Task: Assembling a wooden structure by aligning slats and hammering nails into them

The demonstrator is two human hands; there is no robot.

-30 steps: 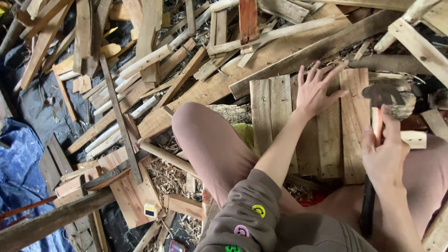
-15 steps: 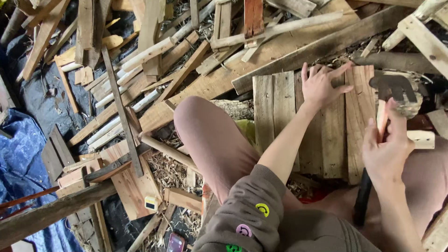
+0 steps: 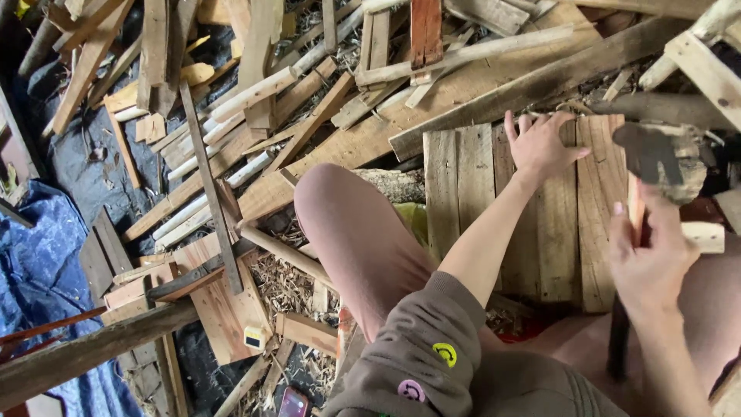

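hammer (image 3: 652, 158): i see my right hand (image 3: 648, 259) gripping its handle
left hand (image 3: 540, 143): open, flat on far edge of plank panel (image 3: 471, 208)

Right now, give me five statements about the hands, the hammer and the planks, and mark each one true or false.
1. The right hand grips a hammer by its handle. True.
2. The left hand rests flat on the wooden plank panel. True.
3. The hammer head rests on the blue tarp. False: the head is raised at the panel's right edge, and the tarp lies far off at the left.
4. The left hand holds a saw. False: it holds nothing, fingers spread on the planks.
5. A small yellow tape measure lies on a board among the scrap wood, away from both hands. True.
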